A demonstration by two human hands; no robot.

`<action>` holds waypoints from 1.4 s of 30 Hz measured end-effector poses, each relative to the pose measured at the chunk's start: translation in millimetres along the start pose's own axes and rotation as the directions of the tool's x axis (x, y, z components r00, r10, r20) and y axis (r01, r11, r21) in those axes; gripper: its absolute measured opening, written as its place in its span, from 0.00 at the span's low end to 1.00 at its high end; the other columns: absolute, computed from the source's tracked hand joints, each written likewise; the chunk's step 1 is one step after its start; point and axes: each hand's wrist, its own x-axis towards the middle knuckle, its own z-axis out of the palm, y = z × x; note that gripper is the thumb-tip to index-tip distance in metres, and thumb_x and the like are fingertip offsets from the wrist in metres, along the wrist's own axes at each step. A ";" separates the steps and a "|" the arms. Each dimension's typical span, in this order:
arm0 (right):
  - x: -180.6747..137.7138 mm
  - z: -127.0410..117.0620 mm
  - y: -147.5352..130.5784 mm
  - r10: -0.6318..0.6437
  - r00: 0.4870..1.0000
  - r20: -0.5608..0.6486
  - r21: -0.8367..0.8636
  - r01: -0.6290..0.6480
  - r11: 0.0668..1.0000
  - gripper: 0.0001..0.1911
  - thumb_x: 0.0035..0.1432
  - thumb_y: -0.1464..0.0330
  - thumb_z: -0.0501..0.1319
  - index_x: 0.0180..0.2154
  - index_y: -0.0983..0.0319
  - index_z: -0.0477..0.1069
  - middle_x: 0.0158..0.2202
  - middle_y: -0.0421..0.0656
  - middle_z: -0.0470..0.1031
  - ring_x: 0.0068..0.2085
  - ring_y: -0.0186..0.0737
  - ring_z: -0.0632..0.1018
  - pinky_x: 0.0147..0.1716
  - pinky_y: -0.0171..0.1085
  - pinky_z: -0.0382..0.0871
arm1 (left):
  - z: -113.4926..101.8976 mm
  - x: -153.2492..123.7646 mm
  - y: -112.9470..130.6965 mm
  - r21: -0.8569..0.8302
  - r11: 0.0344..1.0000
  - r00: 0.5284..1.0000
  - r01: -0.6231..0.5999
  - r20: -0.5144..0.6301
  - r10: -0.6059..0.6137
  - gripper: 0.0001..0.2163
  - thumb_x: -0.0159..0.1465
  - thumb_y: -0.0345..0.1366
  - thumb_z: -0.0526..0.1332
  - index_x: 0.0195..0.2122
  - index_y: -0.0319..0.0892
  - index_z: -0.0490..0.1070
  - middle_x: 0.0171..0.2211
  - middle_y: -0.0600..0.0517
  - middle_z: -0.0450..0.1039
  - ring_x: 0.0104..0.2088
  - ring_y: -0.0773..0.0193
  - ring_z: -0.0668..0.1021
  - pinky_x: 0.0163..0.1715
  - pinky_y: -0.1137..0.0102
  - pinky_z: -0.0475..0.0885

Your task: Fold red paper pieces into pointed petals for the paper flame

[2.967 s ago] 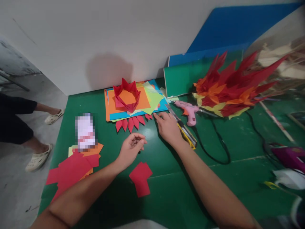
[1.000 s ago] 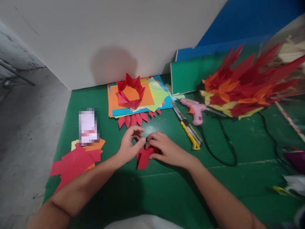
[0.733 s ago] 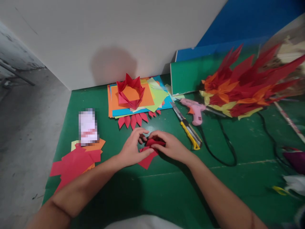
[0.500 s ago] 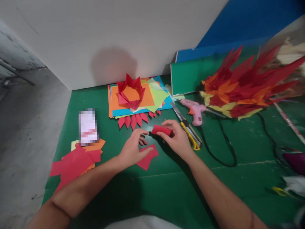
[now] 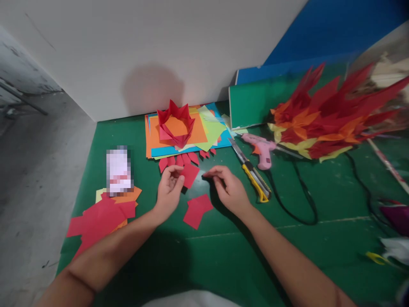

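My left hand (image 5: 169, 189) is closed on a small red paper square (image 5: 191, 175), pinched by one edge between thumb and fingers above the table. Just right of it my right hand (image 5: 230, 185) holds nothing; its thumb stands a little apart from its bent fingers. Below, between the two hands, more red paper pieces (image 5: 197, 211) lie overlapping on the green table. Behind the left hand is a row of pointed red paper petals (image 5: 179, 160), partly covered by that hand.
A red paper ring with points (image 5: 185, 138) sits on stacked coloured paper (image 5: 148, 140). On the right are a yellow cutter knife (image 5: 254, 175), a pink glue gun (image 5: 263, 149) with its black cord, and a red-orange paper flame (image 5: 319, 119). Red paper scraps (image 5: 100, 217) lie left.
The red paper has passed from my right hand to my left, and it now shows as a flat square instead of curled. My left hand has moved slightly left; the right hand has let go.
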 end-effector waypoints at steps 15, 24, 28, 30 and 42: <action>0.1 -5.7 -0.3 -0.300 0.926 0.228 0.014 0.305 0.952 0.16 0.52 0.80 0.47 0.28 0.59 0.69 0.29 0.41 0.77 0.32 0.37 0.76 0.33 0.37 0.69 | -2.4 3.1 3.2 0.124 0.992 0.998 -0.009 0.063 0.001 0.07 0.64 0.39 0.56 0.37 0.43 0.72 0.39 0.49 0.69 0.42 0.63 0.73 0.42 0.69 0.70; 1.2 -4.4 -7.9 -0.366 0.858 0.360 0.213 0.306 0.928 0.16 0.52 0.80 0.48 0.24 0.59 0.69 0.28 0.40 0.78 0.31 0.36 0.77 0.35 0.38 0.69 | -2.6 1.4 -6.6 0.182 0.982 0.991 -0.043 0.135 0.018 0.07 0.63 0.34 0.58 0.41 0.44 0.72 0.43 0.49 0.68 0.47 0.62 0.71 0.45 0.68 0.69; 4.7 -7.0 -3.0 -0.278 0.949 0.150 0.029 0.277 0.961 0.15 0.54 0.80 0.49 0.25 0.59 0.69 0.34 0.43 0.80 0.37 0.39 0.77 0.39 0.41 0.69 | -2.8 0.5 -9.4 0.186 0.982 0.987 -0.030 0.162 -0.001 0.07 0.63 0.32 0.57 0.41 0.44 0.72 0.43 0.49 0.68 0.47 0.62 0.72 0.45 0.67 0.69; 5.8 -8.2 -0.3 -0.310 0.930 0.198 -0.029 0.322 0.946 0.15 0.53 0.80 0.49 0.27 0.59 0.70 0.36 0.43 0.80 0.38 0.41 0.77 0.40 0.44 0.69 | -2.6 0.6 -8.8 0.161 0.987 0.985 -0.015 0.173 -0.013 0.07 0.62 0.32 0.57 0.41 0.44 0.72 0.42 0.49 0.69 0.44 0.63 0.73 0.42 0.69 0.70; 4.6 -1.8 -1.6 -0.179 0.982 -0.053 0.031 0.180 0.983 0.13 0.58 0.72 0.58 0.46 0.57 0.70 0.39 0.43 0.77 0.38 0.39 0.77 0.38 0.39 0.71 | 3.6 -2.8 -2.8 0.068 0.992 0.964 0.106 0.236 -0.120 0.07 0.60 0.34 0.60 0.39 0.40 0.68 0.37 0.51 0.72 0.32 0.69 0.75 0.31 0.75 0.72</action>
